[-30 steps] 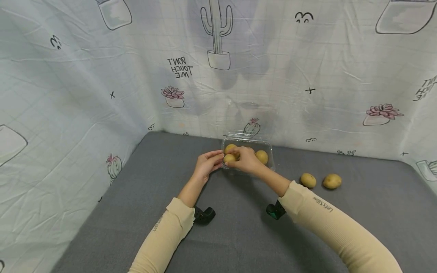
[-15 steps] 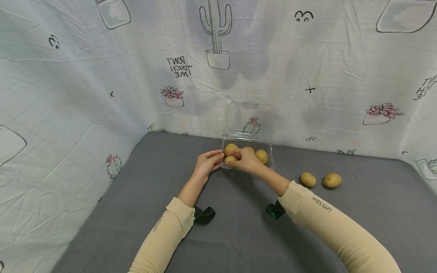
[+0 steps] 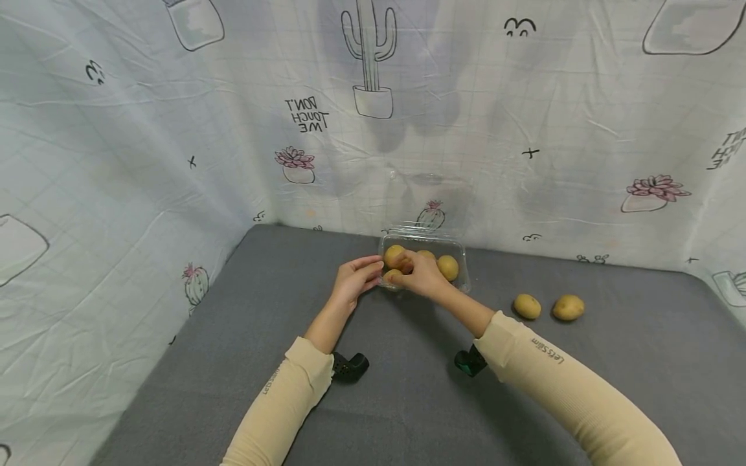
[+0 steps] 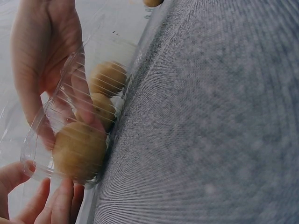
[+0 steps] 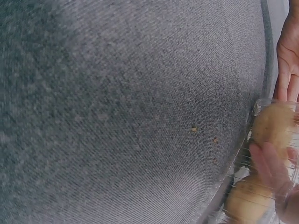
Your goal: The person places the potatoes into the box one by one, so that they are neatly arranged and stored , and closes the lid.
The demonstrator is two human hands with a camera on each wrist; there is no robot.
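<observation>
In the head view a clear plastic clamshell container (image 3: pixel 464 254) stands at the back of the table, its lid (image 3: pixel 402 194) raised against the backdrop. Several potatoes lie inside. My right hand (image 3: pixel 423 275) reaches over the near wall and holds the front-left potato (image 4: pixel 77 156) between thumb and fingers, low in the container. Another potato (image 3: pixel 394 256) sits behind it, and one more (image 3: pixel 447 267) is at the right end. With thumb and fingertips, my left hand (image 3: pixel 353 282) holds the container's left end. The middle of the container is partly hidden by the right hand.
Two loose potatoes, one nearer (image 3: pixel 527 307) and one farther right (image 3: pixel 568 308), lie on the grey tabletop (image 3: pixel 396 401) right of the container. A printed cloth backdrop (image 3: pixel 495 129) rises behind the table. Small crumbs (image 5: pixel 194 129) show on the cloth in the right wrist view.
The front-left potato has gone slightly lower and nearer the front wall under my right hand, whose fingers have shifted a little. The left hand stays at the container's end.
</observation>
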